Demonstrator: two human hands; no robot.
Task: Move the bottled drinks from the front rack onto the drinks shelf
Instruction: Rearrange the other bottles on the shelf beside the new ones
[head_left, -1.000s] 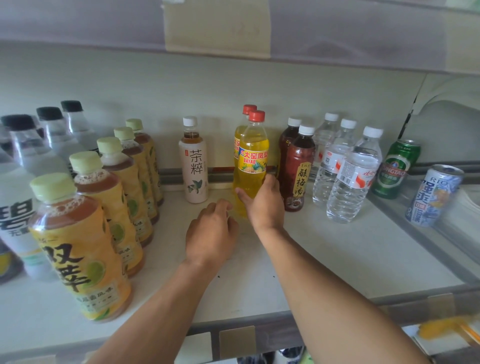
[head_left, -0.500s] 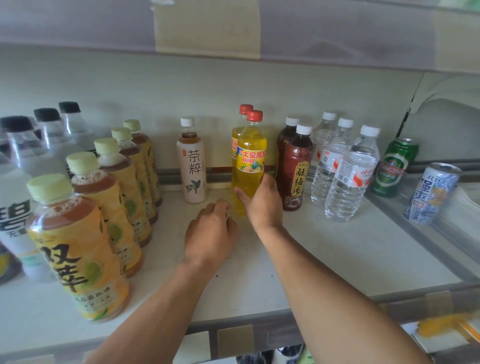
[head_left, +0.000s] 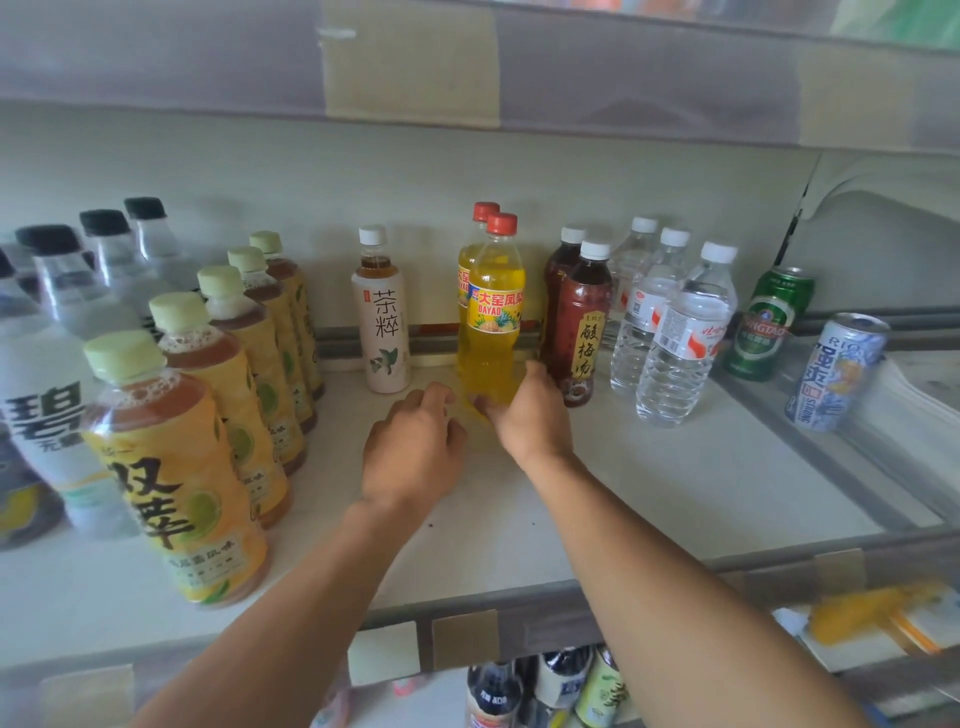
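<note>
A yellow pineapple drink bottle with a red cap (head_left: 493, 322) stands upright on the white drinks shelf (head_left: 675, 483), just in front of a second identical bottle (head_left: 484, 212). My right hand (head_left: 532, 415) grips the front bottle's base from the right. My left hand (head_left: 415, 447) sits just left of that base with curled fingers at the bottle's foot; whether it holds the bottle is unclear.
A white tea bottle (head_left: 382, 322) stands left of the yellow ones, and two dark plum drinks (head_left: 584, 322) and water bottles (head_left: 680, 332) to the right. Yellow-green tea bottles (head_left: 171, 467) line the left. Two cans (head_left: 831, 371) stand far right. More bottles (head_left: 550, 686) show below.
Almost nothing has moved. Both hands stay at the base of the front yellow bottle, which remains upright in the same spot.
</note>
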